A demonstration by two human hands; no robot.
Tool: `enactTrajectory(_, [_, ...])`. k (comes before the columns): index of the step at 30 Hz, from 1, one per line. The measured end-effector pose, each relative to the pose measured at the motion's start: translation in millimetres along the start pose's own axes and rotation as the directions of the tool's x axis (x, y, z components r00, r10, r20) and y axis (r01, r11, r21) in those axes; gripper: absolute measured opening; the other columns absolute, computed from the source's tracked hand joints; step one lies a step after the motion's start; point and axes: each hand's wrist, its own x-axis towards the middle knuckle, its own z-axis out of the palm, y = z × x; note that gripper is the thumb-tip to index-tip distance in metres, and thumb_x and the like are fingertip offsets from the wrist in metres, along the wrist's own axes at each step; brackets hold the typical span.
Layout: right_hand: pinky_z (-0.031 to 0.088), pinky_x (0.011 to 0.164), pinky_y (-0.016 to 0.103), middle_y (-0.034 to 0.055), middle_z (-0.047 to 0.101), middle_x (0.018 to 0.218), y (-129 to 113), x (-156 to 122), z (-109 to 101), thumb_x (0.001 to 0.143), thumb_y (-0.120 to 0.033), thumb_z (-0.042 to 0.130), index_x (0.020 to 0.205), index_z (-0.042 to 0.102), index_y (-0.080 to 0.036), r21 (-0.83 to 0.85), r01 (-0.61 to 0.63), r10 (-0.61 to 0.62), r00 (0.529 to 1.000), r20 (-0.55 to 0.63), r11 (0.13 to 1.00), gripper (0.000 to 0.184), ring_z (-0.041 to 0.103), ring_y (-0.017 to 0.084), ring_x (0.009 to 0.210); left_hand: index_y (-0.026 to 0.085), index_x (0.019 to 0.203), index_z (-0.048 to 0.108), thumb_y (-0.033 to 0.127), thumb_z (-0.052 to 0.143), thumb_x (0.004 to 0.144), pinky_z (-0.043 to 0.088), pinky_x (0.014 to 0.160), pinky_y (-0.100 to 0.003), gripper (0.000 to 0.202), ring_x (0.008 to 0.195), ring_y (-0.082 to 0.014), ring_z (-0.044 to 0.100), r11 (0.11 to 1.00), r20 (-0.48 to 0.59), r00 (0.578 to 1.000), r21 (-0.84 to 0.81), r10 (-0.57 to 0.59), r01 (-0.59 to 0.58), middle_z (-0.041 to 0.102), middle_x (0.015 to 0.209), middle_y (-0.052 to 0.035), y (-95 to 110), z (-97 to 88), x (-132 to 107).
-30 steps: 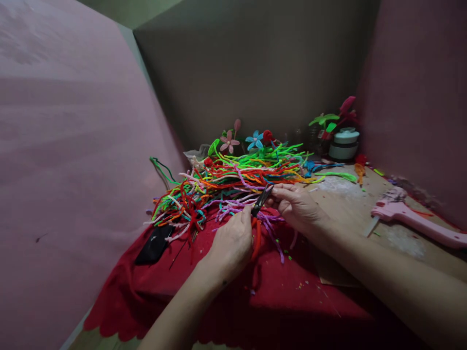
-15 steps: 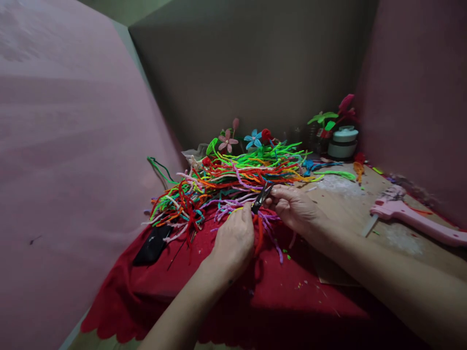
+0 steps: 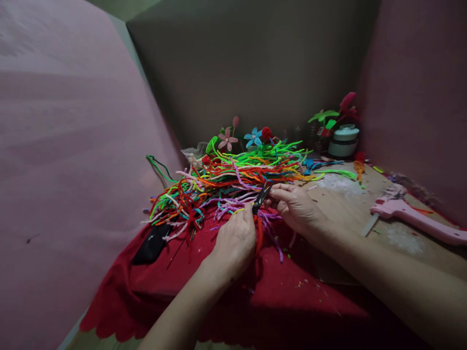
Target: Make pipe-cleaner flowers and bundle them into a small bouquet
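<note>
My right hand is closed around small black snips, whose blades point down-left toward my left hand. My left hand is pinched shut on a red pipe cleaner that hangs down beside its thumb over the red cloth. A big heap of pipe cleaners in green, red, orange, pink and purple lies just beyond both hands.
Pipe-cleaner flowers stand behind the heap. A white jar with a red and green flower sits at the back right. A pink glue gun lies on the wooden table at right. A black object rests on the cloth's left. Pink and brown panels wall in the desk.
Both hands stay almost in place with the snips and the red pipe cleaner; the view has shifted slightly.
</note>
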Motion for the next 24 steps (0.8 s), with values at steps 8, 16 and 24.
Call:
enactTrajectory(8, [0.043, 0.059, 0.026, -0.0001, 0.06, 0.057, 7.1, 3.6, -5.7, 0.058, -0.017, 0.071, 0.06, 0.064, -0.014, -0.001, 0.02, -0.02, 1.0, 0.02, 1.0, 0.008, 0.055, 0.011, 0.053, 0.002, 0.133, 0.03, 0.006, 0.027, 0.086, 0.048, 0.085, -0.037, 0.047, 0.115, -0.025, 0.052, 1.0, -0.003, 1.0, -0.006, 0.023, -0.023, 0.057, 0.114, -0.0233, -3.2, 2.7, -0.6])
enactTrajectory(16, [0.046, 0.061, 0.028, 0.0012, 0.063, 0.062, 6.0, 4.4, -6.5, 0.059, -0.018, 0.073, 0.063, 0.065, -0.015, 0.026, -0.009, 0.009, 1.0, -0.004, 1.0, 0.009, 0.057, 0.012, 0.056, 0.005, 0.134, 0.028, 0.004, 0.029, 0.084, 0.052, 0.071, -0.032, 0.05, 0.086, -0.0224, 0.066, 0.999, 0.007, 1.0, -0.039, 0.014, -0.014, 0.06, 0.111, -0.0209, -4.1, 4.0, -1.7])
enactTrajectory(24, [0.045, 0.06, 0.026, -0.0006, 0.06, 0.058, 2.5, 10.9, -11.3, 0.059, -0.013, 0.068, 0.058, 0.062, -0.018, 0.035, 0.086, -0.085, 0.996, -0.038, 0.996, 0.008, 0.055, 0.011, 0.058, 0.023, 0.13, 0.042, 0.019, 0.036, 0.087, 0.049, 0.077, -0.029, 0.044, 0.092, -0.0189, 0.063, 0.971, 0.094, 0.969, -0.093, 0.23, -0.221, 0.062, 0.111, -0.0084, -70.0, -5.8, -42.3])
